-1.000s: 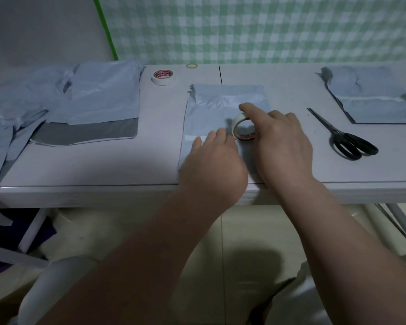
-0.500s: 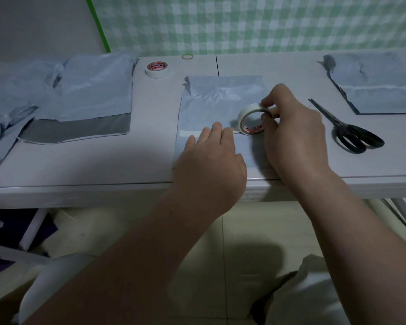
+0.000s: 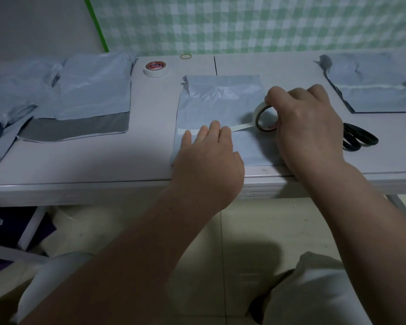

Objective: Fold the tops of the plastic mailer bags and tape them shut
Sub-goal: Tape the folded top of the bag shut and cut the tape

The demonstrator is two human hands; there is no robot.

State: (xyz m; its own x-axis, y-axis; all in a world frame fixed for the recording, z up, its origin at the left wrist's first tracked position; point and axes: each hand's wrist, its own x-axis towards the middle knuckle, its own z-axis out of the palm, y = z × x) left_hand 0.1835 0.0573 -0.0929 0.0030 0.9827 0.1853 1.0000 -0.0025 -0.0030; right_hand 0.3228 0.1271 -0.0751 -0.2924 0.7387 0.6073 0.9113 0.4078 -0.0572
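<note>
Head view: a grey mailer bag (image 3: 220, 102) lies flat on the white tabletop (image 3: 80, 160), near its front edge, with its crumpled end pointing toward the checked wall covering (image 3: 244, 19). The left hand (image 3: 206, 165) rests palm down on the bag; its fingers (image 3: 215, 129) are straight and close together, pressing a strip of tape (image 3: 242, 127) against the plastic. The strip runs rightward off the bag's surface to a tape roll (image 3: 265, 117), which stands on edge just above the bag. The right hand (image 3: 307, 127) holds this roll, its fingers (image 3: 273, 96) curled over the top of the ring and the thumb side hidden behind it.

Black scissors (image 3: 359, 138) lie just beside the right wrist, partly covered by it. A second tape roll (image 3: 155, 69) with a red label lies flat near the back of the tabletop, with a rubber band (image 3: 185, 56) close behind it. A pile of mailer bags (image 3: 80, 90) lies at the left end, some hanging over the side, and a taped bag (image 3: 380, 90) lies at the far right.
</note>
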